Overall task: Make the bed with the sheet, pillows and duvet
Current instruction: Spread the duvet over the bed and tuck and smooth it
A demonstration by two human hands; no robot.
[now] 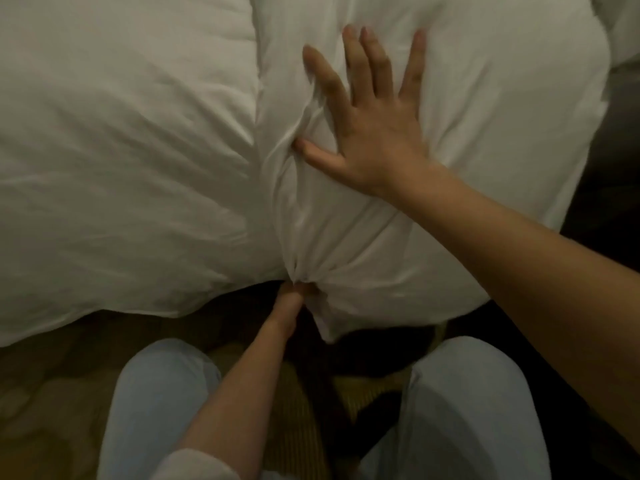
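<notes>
**Hands on the right pillow**

Fingers (367, 64) of the right hand (370, 133) lie spread and flat on the right pillow (485, 116), pressing a crease into its near-left part. The left hand (294, 299) is closed on a bunched corner of that pillow's case at its near edge, cloth gathered into radiating folds above the fist.

The pillow is white, plump and wrinkled. It lies just beside a second white pillow (121, 150); the two touch along a seam-like gap.

Below them runs dim, patterned floor (45, 393). Pale trouser knees (467, 393) fill the foreground, the left forearm between them.
</notes>
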